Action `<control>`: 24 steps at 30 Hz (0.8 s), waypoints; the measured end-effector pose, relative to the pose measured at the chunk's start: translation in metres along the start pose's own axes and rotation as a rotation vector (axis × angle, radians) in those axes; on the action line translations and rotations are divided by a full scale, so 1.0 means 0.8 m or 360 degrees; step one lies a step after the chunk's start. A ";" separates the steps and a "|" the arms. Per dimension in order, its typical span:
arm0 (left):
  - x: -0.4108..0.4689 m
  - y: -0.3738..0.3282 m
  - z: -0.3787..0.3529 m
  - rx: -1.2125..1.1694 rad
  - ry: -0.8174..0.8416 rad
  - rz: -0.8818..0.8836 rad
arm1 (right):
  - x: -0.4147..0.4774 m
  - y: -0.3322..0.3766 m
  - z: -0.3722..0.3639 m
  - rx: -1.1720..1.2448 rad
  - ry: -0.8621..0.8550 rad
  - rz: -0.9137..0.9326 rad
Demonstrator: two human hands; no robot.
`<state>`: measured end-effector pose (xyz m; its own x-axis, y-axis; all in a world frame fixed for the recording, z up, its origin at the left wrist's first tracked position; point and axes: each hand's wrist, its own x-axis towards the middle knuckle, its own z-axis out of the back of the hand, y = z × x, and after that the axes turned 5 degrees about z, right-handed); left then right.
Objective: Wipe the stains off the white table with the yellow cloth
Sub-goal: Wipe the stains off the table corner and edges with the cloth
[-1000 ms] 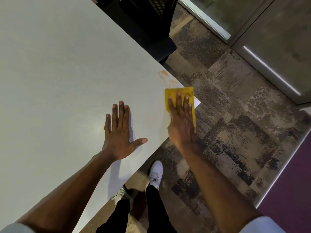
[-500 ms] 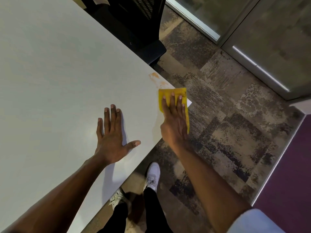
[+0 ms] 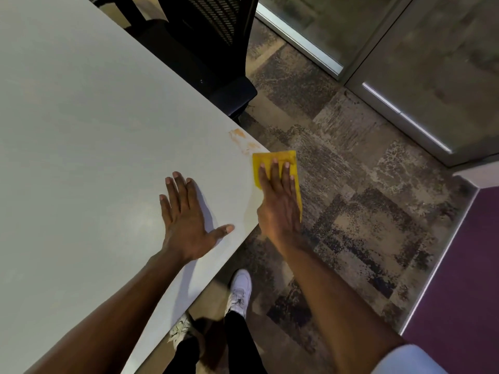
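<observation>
Yellow cloth [image 3: 272,159] lies at the white desk [image 3: 81,130] corner, flat under the right hand [image 3: 279,203], whose fingers [image 3: 275,171] press together on it. Orange stains [image 3: 241,140] sit just beyond the fingertips. The left hand [image 3: 186,220] rests flat nearby, fingers slightly spread.

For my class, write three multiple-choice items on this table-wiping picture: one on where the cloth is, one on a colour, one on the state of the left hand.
1. Where is the yellow cloth?
A. At the table's corner, under the right hand
B. On the chair
C. On the floor

2. What colour are the stains?
A. Blue
B. Orange-brown
C. Black

3. How is the left hand?
A. Fisted
B. Holding a cup
C. Flat, fingers spread

Answers: 1 A, the right hand presses it on the white table corner. 2 B, orange-brown smears just beyond the cloth. 3 C, its palm lies empty on the tabletop.
</observation>
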<state>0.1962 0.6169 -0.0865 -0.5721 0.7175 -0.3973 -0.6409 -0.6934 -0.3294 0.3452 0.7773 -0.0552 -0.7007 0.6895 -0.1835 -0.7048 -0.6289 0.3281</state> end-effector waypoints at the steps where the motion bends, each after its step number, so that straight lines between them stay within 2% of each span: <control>1: 0.005 -0.004 -0.002 0.0033 0.0044 0.0037 | -0.002 0.003 -0.002 0.0027 -0.0018 0.0007; 5: 0.010 -0.004 -0.008 0.0077 0.0109 0.0055 | -0.065 0.018 -0.023 0.0047 -0.0061 0.0208; 8: 0.013 -0.002 -0.008 0.0066 0.0139 0.0043 | -0.089 0.017 -0.032 0.0017 -0.0070 0.0246; 17: 0.015 -0.001 -0.009 0.0108 0.0165 0.0055 | 0.023 -0.021 0.011 0.0159 -0.0058 -0.0163; 21: 0.016 -0.004 -0.008 0.0114 0.0163 0.0076 | -0.038 0.009 -0.017 0.0090 -0.0128 0.0005; 24: 0.014 -0.005 -0.006 0.0100 0.0164 0.0079 | -0.077 0.020 -0.032 0.0050 -0.0079 0.0175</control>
<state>0.1947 0.6272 -0.0941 -0.5506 0.6694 -0.4987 -0.6457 -0.7202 -0.2538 0.3747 0.7157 -0.0623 -0.7666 0.6345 -0.0988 -0.6197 -0.6906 0.3728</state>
